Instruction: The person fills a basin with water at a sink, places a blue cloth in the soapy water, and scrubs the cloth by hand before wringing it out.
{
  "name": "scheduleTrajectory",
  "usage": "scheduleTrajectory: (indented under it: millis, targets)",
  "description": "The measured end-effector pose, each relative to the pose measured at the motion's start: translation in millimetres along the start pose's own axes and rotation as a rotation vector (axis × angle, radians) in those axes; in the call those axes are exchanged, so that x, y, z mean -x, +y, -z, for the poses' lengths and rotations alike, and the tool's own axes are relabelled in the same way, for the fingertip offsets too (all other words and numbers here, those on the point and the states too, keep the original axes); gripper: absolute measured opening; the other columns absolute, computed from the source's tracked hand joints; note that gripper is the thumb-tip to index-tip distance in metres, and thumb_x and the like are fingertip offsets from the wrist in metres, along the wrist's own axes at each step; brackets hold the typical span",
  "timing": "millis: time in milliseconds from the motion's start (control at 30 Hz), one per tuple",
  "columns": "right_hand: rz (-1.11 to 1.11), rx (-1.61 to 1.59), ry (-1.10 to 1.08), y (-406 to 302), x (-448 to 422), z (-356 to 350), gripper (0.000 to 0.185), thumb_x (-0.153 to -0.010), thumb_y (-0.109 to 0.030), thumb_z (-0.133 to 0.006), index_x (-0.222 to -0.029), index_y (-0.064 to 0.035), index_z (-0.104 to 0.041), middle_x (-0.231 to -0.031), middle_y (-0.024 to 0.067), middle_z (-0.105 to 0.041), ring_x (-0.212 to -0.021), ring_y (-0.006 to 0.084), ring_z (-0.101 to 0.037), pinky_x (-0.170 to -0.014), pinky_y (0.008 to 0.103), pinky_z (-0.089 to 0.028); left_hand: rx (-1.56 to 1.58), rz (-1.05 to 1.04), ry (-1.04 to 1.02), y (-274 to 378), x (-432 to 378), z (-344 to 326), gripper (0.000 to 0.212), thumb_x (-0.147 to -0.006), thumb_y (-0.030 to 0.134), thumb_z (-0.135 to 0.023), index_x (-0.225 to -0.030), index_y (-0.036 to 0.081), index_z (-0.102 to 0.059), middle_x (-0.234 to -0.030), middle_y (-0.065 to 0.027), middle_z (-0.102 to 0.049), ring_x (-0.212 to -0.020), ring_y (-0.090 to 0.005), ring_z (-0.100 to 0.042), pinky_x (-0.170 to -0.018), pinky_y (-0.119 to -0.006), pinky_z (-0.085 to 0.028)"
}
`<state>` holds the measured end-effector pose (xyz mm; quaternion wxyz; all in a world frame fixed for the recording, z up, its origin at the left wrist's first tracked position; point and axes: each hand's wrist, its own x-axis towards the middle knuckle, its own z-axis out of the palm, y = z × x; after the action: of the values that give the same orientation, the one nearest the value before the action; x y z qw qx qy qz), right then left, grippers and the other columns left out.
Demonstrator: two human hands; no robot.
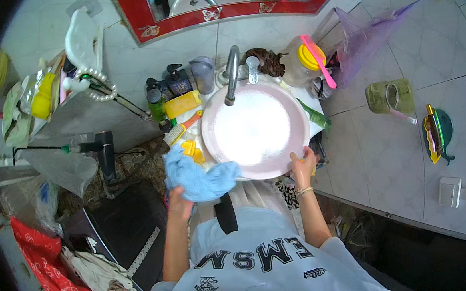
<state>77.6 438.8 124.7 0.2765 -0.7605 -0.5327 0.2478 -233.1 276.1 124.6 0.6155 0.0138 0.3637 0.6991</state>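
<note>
A pinkish-white washbasin (pixel 261 170) with a bright white inside stands before me under a curved metal faucet (pixel 232 74). My left hand (pixel 179 203) grips a light blue cloth (pixel 202 181), whose right end lies over the basin's lower left rim. At the lower right rim is my right hand (pixel 303 165), its thumb up by the edge; its other fingers are partly hidden, and whether they hold anything does not show. Left of the basin lie a brush with an orange handle (pixel 183 127) and yellow pieces (pixel 192 150).
Pump bottles (pixel 177 80), a yellow bottle (pixel 183 103) and a grey-purple cup (pixel 203 74) crowd the counter's back left. A yellow-lidded jar (pixel 299 66) with a pink comb (pixel 318 60) stands back right. A red-framed mirror (pixel 239 13) hangs above; a hair dryer (pixel 106 155) is at left.
</note>
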Motion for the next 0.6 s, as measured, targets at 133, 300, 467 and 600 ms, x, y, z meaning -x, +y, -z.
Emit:
scheduleTrajectory:
  millis: [133,300,467,600]
  targets:
    - [-0.086,-0.163,0.052,42.9,-1.6,-26.9,0.062,-0.067,-0.015,-0.064,-0.116,0.0083,-0.034,-0.114,0.0234,-0.037,-0.104,0.0327,-0.041,-0.089,0.0381,-0.034,-0.013,-0.045,0.159,36.3,31.5,21.6,0.073,-0.068,0.037,-0.064,-0.126,0.007,-0.033,-0.124,-0.0074,-0.043,-0.115,-0.0253,-0.041,-0.097,-0.042,-0.033]
    - [-0.335,-0.511,-0.251,67.6,-0.5,-45.7,0.048,-0.076,-0.015,-0.055,-0.116,0.0047,-0.038,-0.100,0.0156,-0.052,-0.083,0.0232,-0.055,-0.065,0.0300,-0.047,-0.009,-0.152,0.285,46.7,52.2,48.2,0.063,-0.073,0.033,-0.058,-0.125,0.007,-0.035,-0.121,-0.0075,-0.045,-0.113,-0.0253,-0.043,-0.096,-0.041,-0.035]
    - [-0.358,-0.607,-0.376,32.5,10.2,-25.9,0.038,-0.078,-0.016,-0.053,-0.109,0.0029,-0.043,-0.090,0.0126,-0.056,-0.072,0.0201,-0.060,-0.050,0.0285,-0.052,-0.092,-0.209,0.438,37.8,70.5,63.5,0.057,-0.072,0.018,-0.058,-0.124,0.006,-0.037,-0.118,-0.0070,-0.046,-0.110,-0.0236,-0.045,-0.096,-0.037,-0.035]
    - [-0.282,-0.629,-0.270,65.4,-0.6,-40.3,0.038,-0.077,-0.016,-0.056,-0.106,0.0043,-0.044,-0.085,0.0117,-0.057,-0.069,0.0174,-0.059,-0.046,0.0249,-0.047,-0.113,-0.263,0.407,33.5,72.5,73.8,0.058,-0.072,0.015,-0.059,-0.124,0.007,-0.036,-0.118,-0.0075,-0.045,-0.111,-0.0231,-0.044,-0.095,-0.037,-0.034]
